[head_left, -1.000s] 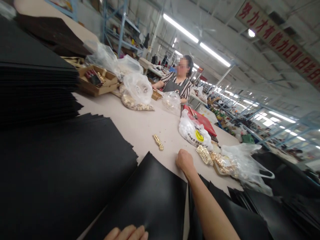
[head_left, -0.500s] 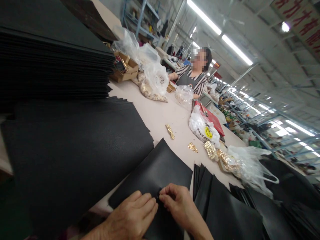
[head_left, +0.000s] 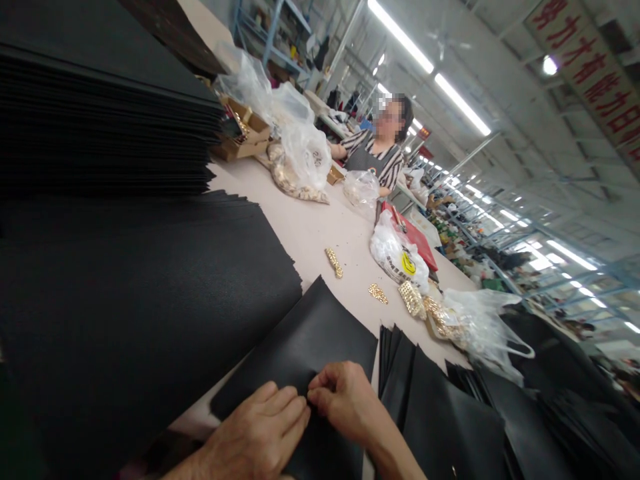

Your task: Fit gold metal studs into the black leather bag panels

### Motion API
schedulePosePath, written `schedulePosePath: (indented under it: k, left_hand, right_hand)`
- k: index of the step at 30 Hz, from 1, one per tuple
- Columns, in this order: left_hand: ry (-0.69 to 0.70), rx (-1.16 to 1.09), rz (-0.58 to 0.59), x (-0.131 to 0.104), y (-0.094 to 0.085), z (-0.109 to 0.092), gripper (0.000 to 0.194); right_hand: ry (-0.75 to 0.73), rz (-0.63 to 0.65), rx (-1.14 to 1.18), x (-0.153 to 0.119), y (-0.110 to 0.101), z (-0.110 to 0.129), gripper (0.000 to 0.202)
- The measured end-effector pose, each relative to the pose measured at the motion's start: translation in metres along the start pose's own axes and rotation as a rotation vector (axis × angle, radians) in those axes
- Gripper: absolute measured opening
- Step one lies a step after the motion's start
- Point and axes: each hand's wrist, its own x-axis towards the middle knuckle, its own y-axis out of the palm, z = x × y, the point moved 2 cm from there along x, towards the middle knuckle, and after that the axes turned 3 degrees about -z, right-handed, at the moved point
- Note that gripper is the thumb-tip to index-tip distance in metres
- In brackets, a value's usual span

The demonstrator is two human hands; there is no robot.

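Note:
A black leather-like sheet (head_left: 305,327) lies on the table in front of me. My left hand (head_left: 255,427) rests flat on its lower part, palm down, fingers stretched out side by side. Close by its fingertips, my right hand (head_left: 345,403) is closed in a pinch at the sheet's surface. Whatever sits between its thumb and forefinger is too small or hidden to name. Larger black sheets (head_left: 150,287) lie in a layered pile to the left. More black sheets (head_left: 440,400) fan out on the right.
A tall black stack (head_left: 100,113) rises at the upper left. Beyond my hands are gold chain bundles (head_left: 333,263), a loose gold chain (head_left: 378,293) and a smiley-printed plastic bag (head_left: 400,257). Across the table (head_left: 305,230) stands a person in a striped top (head_left: 373,157), near bags and an open carton (head_left: 245,137).
The whole view has shifted slightly, so things appear a little further left. Both hands keep nearly the same place on the sheet, the right still pinching beside the left fingertips.

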Motion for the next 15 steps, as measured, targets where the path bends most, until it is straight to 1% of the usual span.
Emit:
schedulePosePath:
  k: [3,7,9,11,13,14,15]
  left_hand:
    - [-0.001,0.012,0.003,0.001,0.000,-0.001,0.061]
    - [-0.062,-0.003,0.031,0.005,-0.015,-0.009,0.057]
    - [-0.064,0.009,0.040,0.006,-0.020,-0.010,0.055]
    - [-0.037,0.062,0.028,0.005,-0.021,-0.009,0.059]
    - [0.022,0.132,-0.055,0.001,-0.015,-0.006,0.066]
    - [0.050,0.161,-0.116,-0.001,-0.010,-0.004,0.069]
    - [0.073,0.176,-0.203,-0.004,-0.005,-0.001,0.070]
  right_hand:
    - [0.083,0.065,-0.013,0.006,-0.002,0.000,0.012]
    - [0.186,0.145,-0.010,0.015,-0.004,-0.002,0.010]
    - [0.206,0.171,-0.049,0.018,-0.004,-0.002,0.010]
    - [0.201,0.176,-0.105,0.021,-0.004,-0.002,0.010]
    - [0.180,0.160,-0.159,0.022,-0.002,-0.002,0.010]
    - [0.175,0.151,-0.176,0.023,-0.001,-0.002,0.010]
    - [0.178,0.142,-0.182,0.023,0.000,-0.003,0.010]
